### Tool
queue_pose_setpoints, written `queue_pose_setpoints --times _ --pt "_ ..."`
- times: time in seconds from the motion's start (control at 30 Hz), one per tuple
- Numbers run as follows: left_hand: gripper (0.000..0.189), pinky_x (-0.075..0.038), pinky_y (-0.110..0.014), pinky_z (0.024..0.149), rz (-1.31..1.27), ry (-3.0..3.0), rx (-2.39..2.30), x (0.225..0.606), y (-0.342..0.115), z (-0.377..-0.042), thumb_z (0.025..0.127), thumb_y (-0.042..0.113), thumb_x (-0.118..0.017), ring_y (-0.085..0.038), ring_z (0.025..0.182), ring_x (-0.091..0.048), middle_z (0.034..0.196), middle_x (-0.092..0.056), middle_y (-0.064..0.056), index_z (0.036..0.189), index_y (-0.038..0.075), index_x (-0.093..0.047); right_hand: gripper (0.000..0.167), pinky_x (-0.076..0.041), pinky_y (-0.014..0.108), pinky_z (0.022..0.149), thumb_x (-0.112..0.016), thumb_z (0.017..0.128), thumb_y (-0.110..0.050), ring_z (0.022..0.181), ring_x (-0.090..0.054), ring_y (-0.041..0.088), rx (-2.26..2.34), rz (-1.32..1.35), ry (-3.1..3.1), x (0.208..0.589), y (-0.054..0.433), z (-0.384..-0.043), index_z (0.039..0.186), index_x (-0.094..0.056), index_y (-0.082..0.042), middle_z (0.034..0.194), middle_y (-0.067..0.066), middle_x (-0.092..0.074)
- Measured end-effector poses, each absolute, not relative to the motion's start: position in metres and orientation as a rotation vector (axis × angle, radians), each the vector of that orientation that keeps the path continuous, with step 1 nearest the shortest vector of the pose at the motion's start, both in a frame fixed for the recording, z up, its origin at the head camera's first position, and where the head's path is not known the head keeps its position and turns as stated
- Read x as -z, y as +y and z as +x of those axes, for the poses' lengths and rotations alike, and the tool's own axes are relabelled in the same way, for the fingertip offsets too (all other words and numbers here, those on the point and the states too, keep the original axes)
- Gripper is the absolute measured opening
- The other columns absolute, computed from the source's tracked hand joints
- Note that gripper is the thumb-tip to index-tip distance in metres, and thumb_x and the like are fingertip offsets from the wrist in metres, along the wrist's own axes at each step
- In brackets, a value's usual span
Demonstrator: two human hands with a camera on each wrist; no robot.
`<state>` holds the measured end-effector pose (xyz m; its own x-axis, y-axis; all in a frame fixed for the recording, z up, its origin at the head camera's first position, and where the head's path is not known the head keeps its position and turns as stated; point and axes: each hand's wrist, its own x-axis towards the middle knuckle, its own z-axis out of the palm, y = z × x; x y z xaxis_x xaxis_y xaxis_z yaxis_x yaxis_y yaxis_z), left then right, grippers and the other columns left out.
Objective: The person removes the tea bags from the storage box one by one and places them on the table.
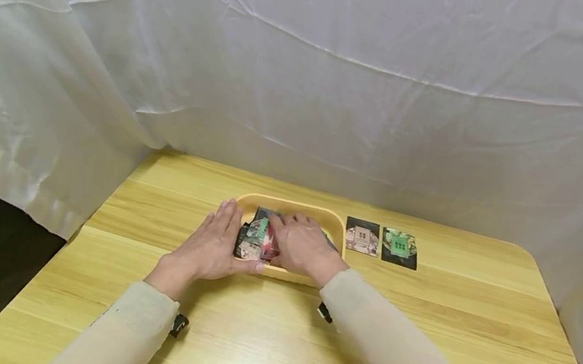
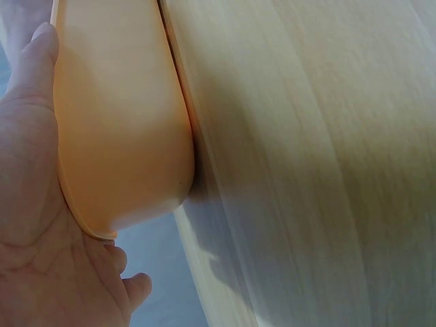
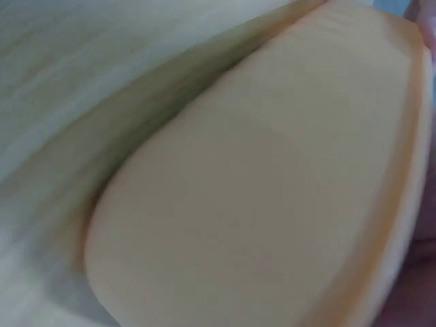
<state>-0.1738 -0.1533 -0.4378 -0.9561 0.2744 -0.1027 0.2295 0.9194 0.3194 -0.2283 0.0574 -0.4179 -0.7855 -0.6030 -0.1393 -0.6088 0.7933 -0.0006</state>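
A yellow-orange plastic tray [image 1: 288, 203] stands on the wooden table and holds several small, glossy, printed packets [image 1: 254, 234]. My left hand [image 1: 210, 242] rests on its left end, fingers straight along the rim and thumb on the front edge. In the left wrist view, the palm lies against the tray's rim [image 2: 85, 221]. My right hand [image 1: 302, 244] reaches inside, thumb and forefinger on either side of a red packet [image 1: 271, 243]. That hand partly hides the contents. Seen from the right wrist, the tray's wall [image 3: 252, 184] covers most of the fingers.
Right of the tray, two square packets lie flat side by side: one black with a pinkish label [image 1: 362, 237], one black with a green label [image 1: 400, 247]. The wooden table [image 1: 249, 357] ends at a pale hanging cloth [image 1: 305, 106] behind.
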Motion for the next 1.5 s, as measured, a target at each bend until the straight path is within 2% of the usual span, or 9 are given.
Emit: queue_pose_setpoints --times 0.1,0.3,0.7,0.87,1.1,1.27,1.5 --pt "0.136 -0.008 -0.052 0.134 0.387 2.934 -0.460 0.438 -0.153 -0.174 0.083 0.089 -0.059 -0.037 0.165 0.003 0.176 0.010 -0.022 0.168 -0.003 -0.004 0.106 -0.035 0.064 0.124 -0.087 0.084 -0.053 0.148 -0.045 0.042 -0.016 -0.975 2.857 0.409 0.063 -0.230 0.168 -0.029 -0.023 0.162 0.014 -0.048" --pt "0.137 -0.008 -0.053 0.134 0.393 2.936 -0.466 0.436 -0.152 -0.173 0.082 0.089 -0.059 -0.037 0.164 0.005 0.176 0.010 -0.023 0.167 -0.003 -0.005 0.094 -0.041 0.070 0.116 -0.086 0.087 -0.045 0.147 -0.045 0.042 0.050 -0.950 2.886 0.387 0.077 -0.233 0.165 -0.035 -0.034 0.164 0.015 -0.045" --pt "0.137 -0.008 -0.052 0.134 0.381 2.933 -0.447 0.437 -0.153 -0.173 0.081 0.091 -0.058 -0.038 0.164 0.003 0.176 0.010 -0.022 0.168 -0.002 -0.006 0.088 -0.046 0.069 0.112 -0.084 0.090 -0.038 0.147 -0.042 0.051 0.173 -0.882 2.837 0.377 0.095 -0.230 0.164 -0.038 -0.030 0.165 0.020 -0.039" --pt "0.138 -0.007 -0.052 0.134 0.379 2.926 -0.449 0.436 -0.153 -0.173 0.081 0.092 -0.056 -0.038 0.164 0.004 0.175 0.012 -0.021 0.168 -0.002 -0.005 0.089 -0.041 0.071 0.115 -0.085 0.089 -0.036 0.148 -0.039 0.055 0.196 -0.895 2.830 0.376 0.099 -0.228 0.165 -0.037 -0.029 0.163 0.023 -0.039" --pt "0.139 -0.008 -0.053 0.134 0.378 2.914 -0.413 0.432 -0.154 -0.173 0.081 0.094 -0.054 -0.037 0.164 0.005 0.175 0.010 -0.022 0.168 -0.002 -0.004 0.088 -0.045 0.065 0.116 -0.085 0.089 -0.034 0.147 -0.043 0.048 0.200 -0.924 2.822 0.375 0.104 -0.227 0.164 -0.039 -0.029 0.161 0.022 -0.041" --pt "0.132 -0.009 -0.054 0.134 0.390 2.914 -0.388 0.431 -0.155 -0.174 0.086 0.091 -0.050 -0.038 0.164 0.003 0.175 0.009 -0.023 0.167 -0.004 -0.005 0.086 -0.045 0.063 0.117 -0.086 0.089 -0.034 0.145 -0.046 0.047 0.196 -0.958 2.833 0.377 0.109 -0.225 0.162 -0.042 -0.025 0.160 0.022 -0.044" --pt "0.131 -0.007 -0.053 0.134 0.395 2.916 -0.390 0.432 -0.154 -0.175 0.088 0.090 -0.048 -0.037 0.164 0.005 0.175 0.011 -0.022 0.167 -0.004 -0.004 0.082 -0.055 0.060 0.106 -0.084 0.089 -0.031 0.143 -0.048 0.044 0.191 -0.977 2.840 0.371 0.116 -0.223 0.161 -0.044 -0.025 0.160 0.020 -0.044"
